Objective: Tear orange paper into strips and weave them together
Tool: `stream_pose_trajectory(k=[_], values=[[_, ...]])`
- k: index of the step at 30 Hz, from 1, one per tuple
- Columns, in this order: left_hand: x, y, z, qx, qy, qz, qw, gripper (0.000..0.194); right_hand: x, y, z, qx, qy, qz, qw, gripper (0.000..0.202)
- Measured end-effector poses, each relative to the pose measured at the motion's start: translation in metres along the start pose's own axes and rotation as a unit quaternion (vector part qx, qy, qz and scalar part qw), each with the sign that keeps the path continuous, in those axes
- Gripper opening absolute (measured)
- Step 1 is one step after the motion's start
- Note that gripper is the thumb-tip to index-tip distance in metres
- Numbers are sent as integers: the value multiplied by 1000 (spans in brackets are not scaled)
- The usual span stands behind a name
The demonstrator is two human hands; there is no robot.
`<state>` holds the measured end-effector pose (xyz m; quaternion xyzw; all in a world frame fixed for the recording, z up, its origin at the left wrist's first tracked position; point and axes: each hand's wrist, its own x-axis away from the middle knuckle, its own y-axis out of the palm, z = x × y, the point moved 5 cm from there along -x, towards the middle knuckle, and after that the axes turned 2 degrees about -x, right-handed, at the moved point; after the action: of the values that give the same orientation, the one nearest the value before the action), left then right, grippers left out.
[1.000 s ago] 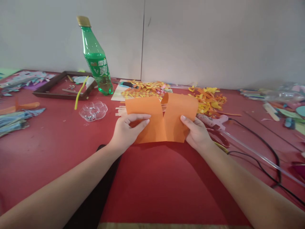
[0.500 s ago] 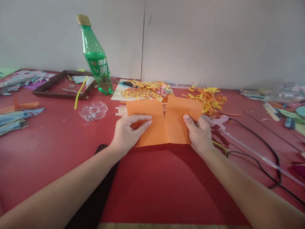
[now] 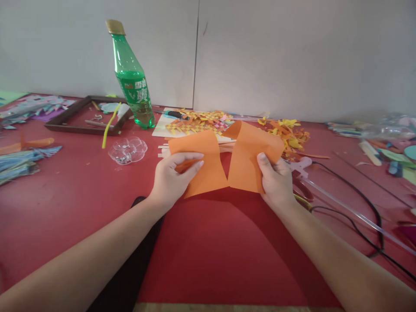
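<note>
Two halves of orange paper [image 3: 208, 162] hang in front of me above the red table, split by a V-shaped gap that narrows to a point at the lower edge. My left hand [image 3: 173, 175] pinches the left half between thumb and fingers. Around the right half my right hand [image 3: 276, 180] is closed, its thumb pressed on the front and its fingers behind. The top of the right half curls back. Behind the paper lie pale strips [image 3: 164, 151], partly hidden by it.
A green soda bottle [image 3: 134, 82], a brown frame [image 3: 53, 126] and a clear flower-shaped dish [image 3: 128, 151] stand at left. Orange and yellow paper scraps [image 3: 292, 136] lie behind my hands. A pink glue gun [image 3: 302, 164] with a black cord [image 3: 357, 173] lies at right, near scissors handles [image 3: 302, 190].
The gap in the orange paper has widened and runs down nearly to the lower edge. My right hand has moved slightly right, my left slightly left, each still holding its half.
</note>
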<state>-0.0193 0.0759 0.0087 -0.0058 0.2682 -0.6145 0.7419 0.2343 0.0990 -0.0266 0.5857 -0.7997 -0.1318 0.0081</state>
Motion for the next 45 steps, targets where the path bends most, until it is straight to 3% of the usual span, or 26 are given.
stream_pose_trajectory(k=[12,24,26,30,33,36,39,42,45], values=[[0,-1,2,-4,1,14,1000,9,0,1,-2,7,-13,-2,1000,22],[-1,-4,1,-12,5,32,999,9,-6,-6,0,19,-28,18,999,34],[-1,-3,0,-15,16,37,999,15,-5,-4,0,29,-26,9,999,33],[-1,-3,-3,-33,56,48,997,46,-2,3,-1,67,-4,-48,997,29],[-1,-4,-4,-53,59,46,996,50,-1,5,-4,88,5,-64,994,23],[-4,-11,10,-79,82,57,992,42,-1,5,-7,81,6,-60,995,21],[-14,-19,40,-107,154,67,980,42,-1,2,-8,69,-3,-37,997,20],[-35,-27,72,-113,235,60,963,52,-2,-3,-7,46,-21,-13,999,22],[-61,-26,84,-103,278,50,954,57,-5,-9,-8,44,-49,0,998,19]])
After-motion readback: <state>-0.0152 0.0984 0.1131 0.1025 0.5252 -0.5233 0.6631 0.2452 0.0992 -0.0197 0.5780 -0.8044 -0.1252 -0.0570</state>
